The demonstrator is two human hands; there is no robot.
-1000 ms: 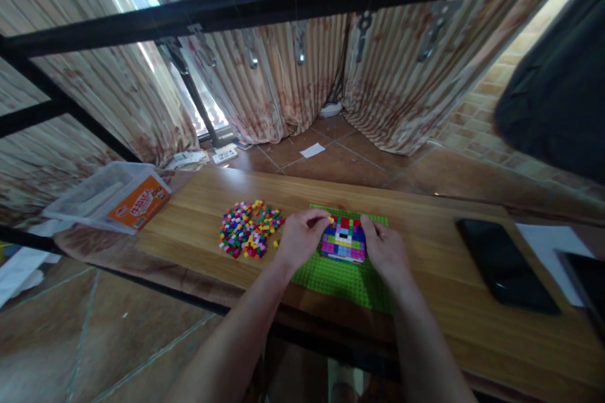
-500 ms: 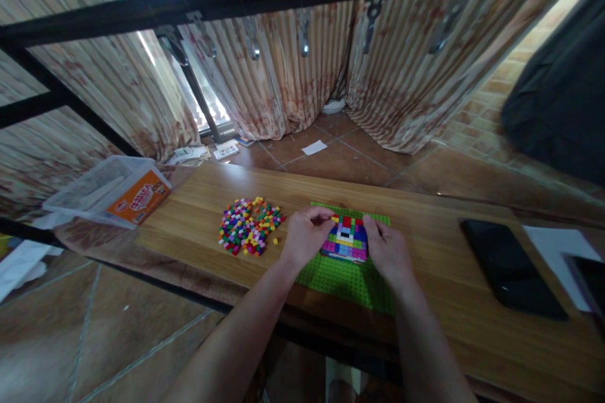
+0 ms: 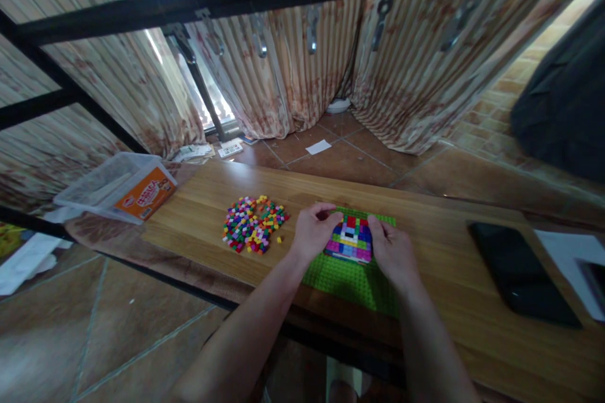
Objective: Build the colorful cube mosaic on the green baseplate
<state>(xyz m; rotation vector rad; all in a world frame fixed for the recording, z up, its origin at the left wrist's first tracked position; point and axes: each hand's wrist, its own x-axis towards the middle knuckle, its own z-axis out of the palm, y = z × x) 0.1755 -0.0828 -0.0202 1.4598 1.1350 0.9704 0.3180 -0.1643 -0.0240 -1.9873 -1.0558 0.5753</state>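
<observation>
A model of small coloured toy bricks [image 3: 350, 245] stands on a green studded baseplate [image 3: 347, 286]. Its rows are pink, purple, blue, yellow and red, with a black and white spot in the middle. My left hand [image 3: 312, 231] is closed at its far left corner, thumb and index finger bent together. On the opposite side my right hand [image 3: 393, 245] presses its thumb against the right edge, the other fingers curled behind. Whether a loose brick sits between my left fingertips is hidden.
Left of the baseplate lies a pile of loose bricks [image 3: 250, 225], with one yellow brick [image 3: 279, 240] apart. A clear plastic box [image 3: 101, 186] with an orange label is at the left end of the wooden tabletop [image 3: 203, 201]. A black phone [image 3: 522, 274] and white paper [image 3: 564, 258] lie right.
The whole view has shifted slightly, so things appear further right. A yellow-orange brick seen at my left fingertips is now out of sight. Both hands stay at the model.
</observation>
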